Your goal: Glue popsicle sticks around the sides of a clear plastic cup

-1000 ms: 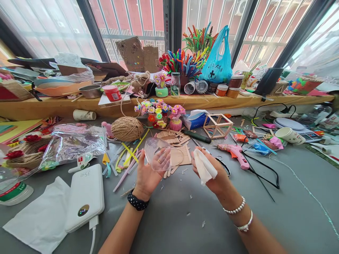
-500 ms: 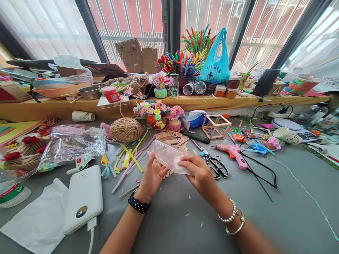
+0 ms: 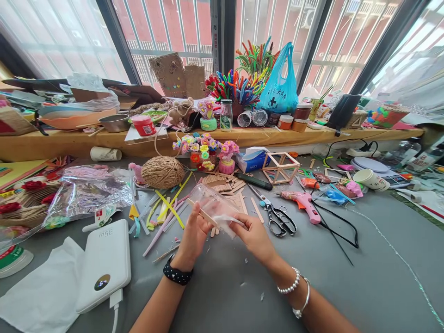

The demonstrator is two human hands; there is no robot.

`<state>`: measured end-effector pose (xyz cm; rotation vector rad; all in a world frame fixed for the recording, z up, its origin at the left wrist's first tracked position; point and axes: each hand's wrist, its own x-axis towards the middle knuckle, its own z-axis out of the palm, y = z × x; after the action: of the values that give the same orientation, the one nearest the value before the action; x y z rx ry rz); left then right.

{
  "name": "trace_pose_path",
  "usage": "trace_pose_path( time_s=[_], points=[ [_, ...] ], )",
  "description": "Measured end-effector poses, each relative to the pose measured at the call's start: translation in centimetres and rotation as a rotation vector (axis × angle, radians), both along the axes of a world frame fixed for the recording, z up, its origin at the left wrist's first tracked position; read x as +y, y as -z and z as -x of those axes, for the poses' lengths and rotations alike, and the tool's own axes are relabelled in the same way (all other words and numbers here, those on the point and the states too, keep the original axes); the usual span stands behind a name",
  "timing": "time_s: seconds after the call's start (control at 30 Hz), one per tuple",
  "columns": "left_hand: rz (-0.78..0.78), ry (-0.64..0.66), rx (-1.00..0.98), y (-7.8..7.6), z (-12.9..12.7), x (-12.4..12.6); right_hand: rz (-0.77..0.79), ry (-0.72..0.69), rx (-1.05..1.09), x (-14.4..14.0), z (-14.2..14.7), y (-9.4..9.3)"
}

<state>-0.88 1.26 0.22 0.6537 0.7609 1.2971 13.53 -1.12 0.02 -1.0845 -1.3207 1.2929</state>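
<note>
Head view: shows two bare hands meeting above a grey table, close in front of loose craft sticks.
Left hand: grasps a clear plastic piece by its near side, with thumb on top.
Right hand: pinches a white tissue between thumb and fingers.
Plastic: stays tilted between both hands, raised from the table.
Wooden stick: runs along the near-left edge of the plastic; fixed or only held there, cannot tell.
Tissue: held well apart from the plastic one second ago; now brought up to its right part, seemingly touching.
Both hands: come together on one piece, instead of holding two separate things; looks like the start of careful handwork with tissue on plastic.
Scissors: partly covered by the right hand one second ago, now in full view, lying near the pink glue gun, untouched.
</note>
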Motion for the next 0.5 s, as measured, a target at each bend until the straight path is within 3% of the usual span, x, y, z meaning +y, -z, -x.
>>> trace_pose_path(
  time_s=[0.2,0.5],
  points=[
    [0.039,0.086,-0.076,0.24,-0.02,-0.01,0.366,-0.083,0.455,-0.22,0.43,0.07],
    [-0.048,0.021,0.044,0.16,-0.36,-0.34,0.468,-0.154,0.732,-0.48,0.80,-0.68]
  ],
)
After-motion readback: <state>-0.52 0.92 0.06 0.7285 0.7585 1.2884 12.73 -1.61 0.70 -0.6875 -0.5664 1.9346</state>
